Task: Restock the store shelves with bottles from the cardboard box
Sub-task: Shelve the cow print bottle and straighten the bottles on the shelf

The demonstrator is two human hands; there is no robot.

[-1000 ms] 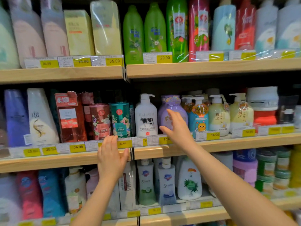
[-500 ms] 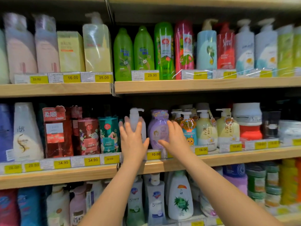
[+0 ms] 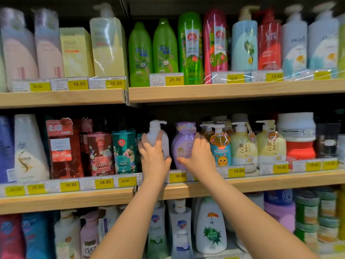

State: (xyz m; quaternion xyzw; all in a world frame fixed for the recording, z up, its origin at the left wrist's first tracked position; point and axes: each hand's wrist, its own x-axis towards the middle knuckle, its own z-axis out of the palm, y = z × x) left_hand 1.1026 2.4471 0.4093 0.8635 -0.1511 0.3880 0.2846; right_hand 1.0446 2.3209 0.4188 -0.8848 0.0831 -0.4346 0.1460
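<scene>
Here, the left hand (image 3: 153, 159) is gripping the white plastic pump bottle (image 3: 158, 136) on the wooden middle shelf (image 3: 261, 181); the right hand (image 3: 199, 157) is curling around the neighbouring rounded lilac bottle (image 3: 183, 144).

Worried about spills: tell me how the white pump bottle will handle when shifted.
The tall white plastic pump bottle probably tips easily, being narrow with a high pump head. It looks rigid, and the left hand wraps it, so sliding should be steady.

The shelf (image 3: 261, 180) edge looks like pale matt wood grain. The white pump bottle (image 3: 158, 135) is smooth plastic, the purple bottle (image 3: 183, 144) glossy. Green bottles (image 3: 165, 51) above shine; price tags (image 3: 175, 79) sit behind clear glossy plastic.
</scene>
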